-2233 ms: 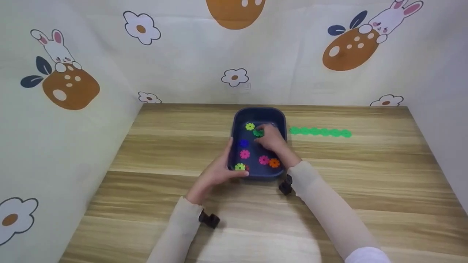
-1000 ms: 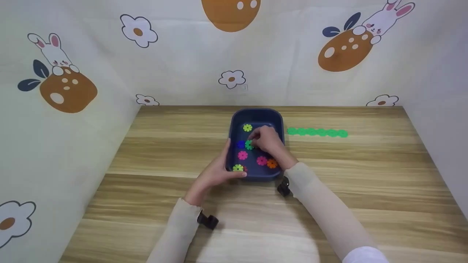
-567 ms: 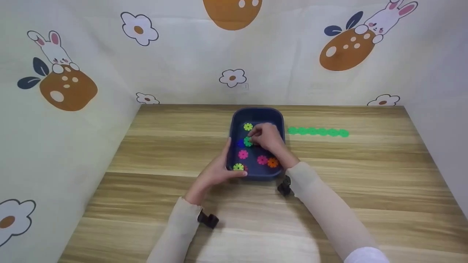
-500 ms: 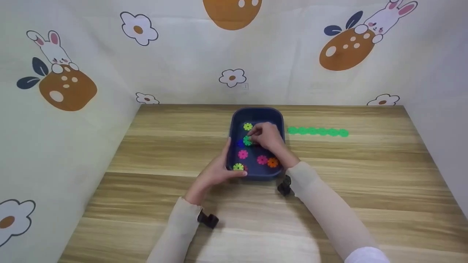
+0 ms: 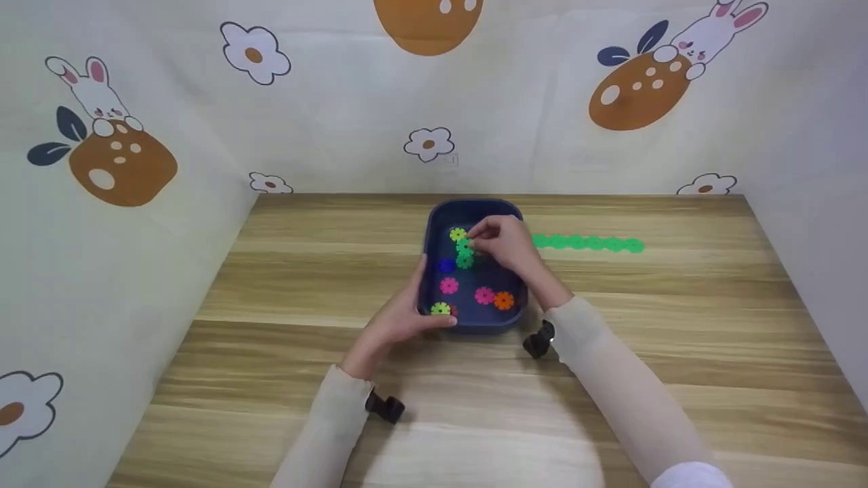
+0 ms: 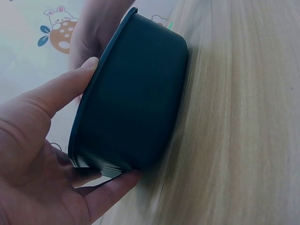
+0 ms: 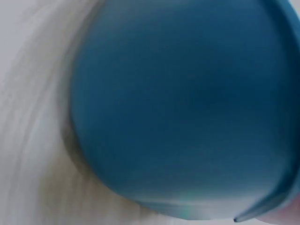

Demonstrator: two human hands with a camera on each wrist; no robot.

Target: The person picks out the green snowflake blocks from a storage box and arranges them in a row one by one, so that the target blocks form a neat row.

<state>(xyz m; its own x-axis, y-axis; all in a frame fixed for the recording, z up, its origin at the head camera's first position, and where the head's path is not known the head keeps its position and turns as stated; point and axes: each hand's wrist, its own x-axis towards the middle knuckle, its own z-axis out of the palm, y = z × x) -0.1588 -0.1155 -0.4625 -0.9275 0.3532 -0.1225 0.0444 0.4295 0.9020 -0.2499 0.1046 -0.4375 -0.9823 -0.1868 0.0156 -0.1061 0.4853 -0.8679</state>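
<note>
A dark blue plastic bin [image 5: 475, 318] rests on the wooden table, several notched snowflake discs inside it. Gripping its near left corner is my left hand [image 5: 400, 317]; in the left wrist view the thumb lies on the bin's rim and the fingers spread along its wall. Above the bin's right side, my right hand [image 5: 507, 240] pinches green snowflake discs [image 5: 464, 259], two of which show overlapping below the fingertips. Close by lie a yellow disc [image 5: 458, 234] and a blue disc [image 5: 446, 266]. In the right wrist view the bin's outer wall [image 7: 178, 103] hides the fingers.
A row of joined green discs [image 5: 595, 243] lies on the table right of the bin. Inside the bin are pink discs [image 5: 449, 285], an orange disc [image 5: 503, 300] and another yellow disc [image 5: 440, 309]. A printed cloth [image 5: 339, 122] stands behind the table.
My right hand has shifted right and slightly away, drawing the green discs off the blue one. Two green discs now show where one showed half a second ago. My left hand keeps its place.
</note>
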